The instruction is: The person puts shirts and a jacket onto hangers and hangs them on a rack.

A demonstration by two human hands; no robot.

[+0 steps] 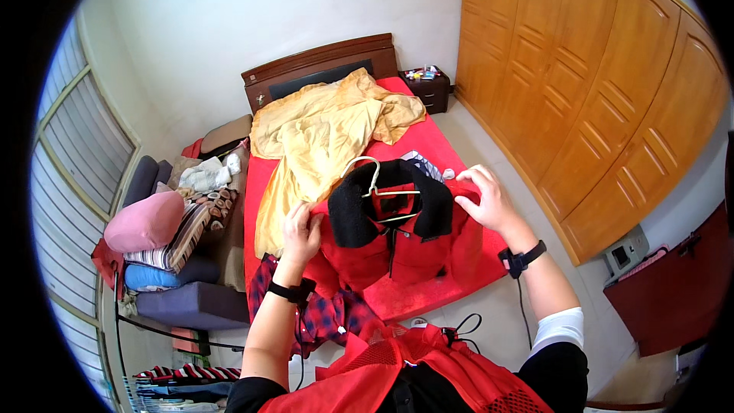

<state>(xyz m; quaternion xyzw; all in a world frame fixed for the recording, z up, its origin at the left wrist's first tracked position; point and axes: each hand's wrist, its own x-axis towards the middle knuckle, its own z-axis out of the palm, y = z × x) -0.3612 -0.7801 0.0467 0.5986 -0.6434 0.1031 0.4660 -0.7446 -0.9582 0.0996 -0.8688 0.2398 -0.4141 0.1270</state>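
Observation:
A red jacket (414,258) with a black fleecy collar (353,214) hangs spread out in front of me, above the foot of the bed. Inside its neck sits a pale wire hanger (374,180), the hook rising over the collar. My left hand (300,234) is closed on the jacket's left shoulder. At the opposite shoulder, my right hand (487,197) grips the red cloth between thumb and fingers. Below the jacket lies a red-and-navy plaid shirt (334,323), partly hidden by my left forearm. A grey-and-white patterned cloth (420,164) peeks out behind the collar.
Crumpled yellow bedding (321,130) covers part of the red bed (440,145). Left of it, a sofa (233,256) holds cushions and a pink bundle (145,219). A clothes rack (180,339) stands lower left. Wooden wardrobes (581,84) line the right; a dark nightstand (432,93) stands by the headboard.

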